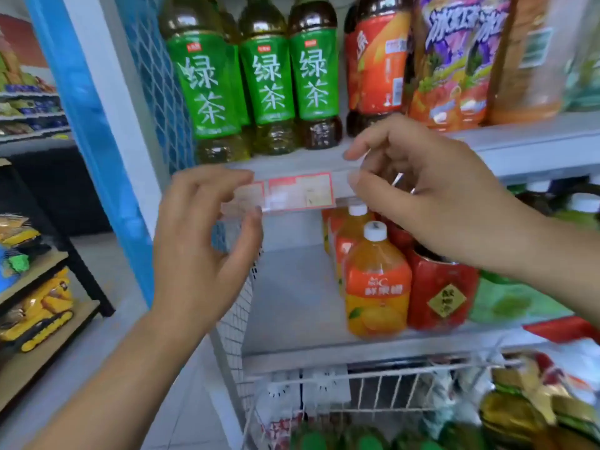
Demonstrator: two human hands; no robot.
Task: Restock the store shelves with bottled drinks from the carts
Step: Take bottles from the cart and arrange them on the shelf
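Pinched at both ends along the front edge of the upper shelf (535, 147), a price-label strip (300, 193): left hand (201, 241) clamped on its left end, right hand (431, 196) on its right. Upright at that shelf's left end, green tea bottles (269, 76); on the right side of the lower shelf (285, 303), orange juice bottles (376, 287) just beside a red can (441, 293).

Upper shelf (519, 147): grey board. Left to right, upright: green tea bottles (269, 76), three in front row, more behind; red-label bottle (378, 66); purple-label bottle (454, 60). Price-label strip (298, 193) along front edge. Lower shelf (292, 303): orange juice bottles (376, 287) in file front to back; red cans (441, 293) just beside; then green item (513, 300), possibly bottle, blurred
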